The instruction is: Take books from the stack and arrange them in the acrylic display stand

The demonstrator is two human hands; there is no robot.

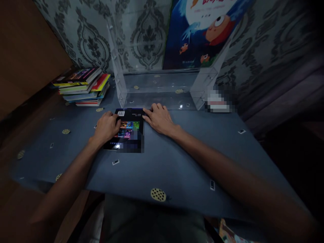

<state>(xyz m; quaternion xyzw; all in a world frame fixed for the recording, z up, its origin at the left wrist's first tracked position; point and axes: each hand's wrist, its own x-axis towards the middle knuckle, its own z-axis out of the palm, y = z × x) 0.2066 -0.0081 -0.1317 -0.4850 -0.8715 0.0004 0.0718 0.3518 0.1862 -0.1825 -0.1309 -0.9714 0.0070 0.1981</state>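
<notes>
A black book [129, 116] lies flat on the tablecloth, showing a barcode and rows of small coloured pictures; a blurred patch covers its lower right part. My left hand [107, 126] is closed over the book's left edge, its thumb on the cover and its other fingers partly hidden. At the upper right corner of the book is my right hand [160, 118], palm down. Its fingers are spread, with the thumb side touching or very near the book's edge and the other fingers resting on the cloth.
Behind my hands stands a clear acrylic rack [157, 89] holding a blue picture book [182, 50] with orange fish. A stack of books [83, 86] sits at the back left. A pixelated object [219, 103] lies right of the rack. Patterned blue-grey cloth [177, 162] covers the table.
</notes>
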